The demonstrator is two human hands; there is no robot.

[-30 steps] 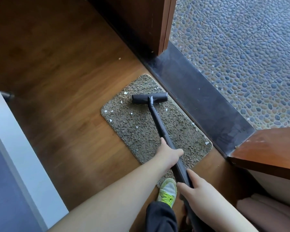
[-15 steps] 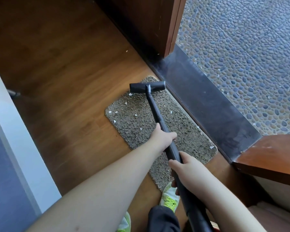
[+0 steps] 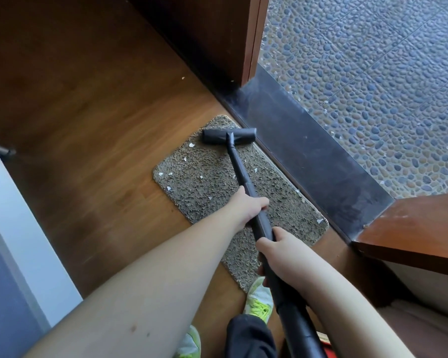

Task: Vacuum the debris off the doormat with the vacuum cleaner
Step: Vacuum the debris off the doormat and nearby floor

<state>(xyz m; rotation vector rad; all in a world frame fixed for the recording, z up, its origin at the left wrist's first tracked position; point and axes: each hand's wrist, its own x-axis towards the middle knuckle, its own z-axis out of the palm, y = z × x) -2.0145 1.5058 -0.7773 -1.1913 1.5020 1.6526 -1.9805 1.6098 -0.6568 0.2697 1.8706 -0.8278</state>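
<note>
Nozzle head point(image 3: 228, 136) has pushed forward over the last second and now sits on the far end of the doormat point(image 3: 217, 192), right end close to the dark threshold point(image 3: 321, 161). Left hand point(image 3: 246, 205) is wrapped round the black wand point(image 3: 239, 166) at mid-length, fingers curled under it; right hand point(image 3: 282, 251) grips lower down, fingers closed round the tube, near the doormat's near edge. The strip under the wand looks cleaner than before, so that stroke probably picked up a lane. White flecks point(image 3: 192, 145) remain: just left of the head, several toward the mat's left edge, one by the right edge point(image 3: 319, 221). A couple more lie off the mat on the wood floor point(image 3: 88, 125). My read: roughly half done; next pass should pull back and shift left. Edge bits near the threshold may need an angled head.
</note>
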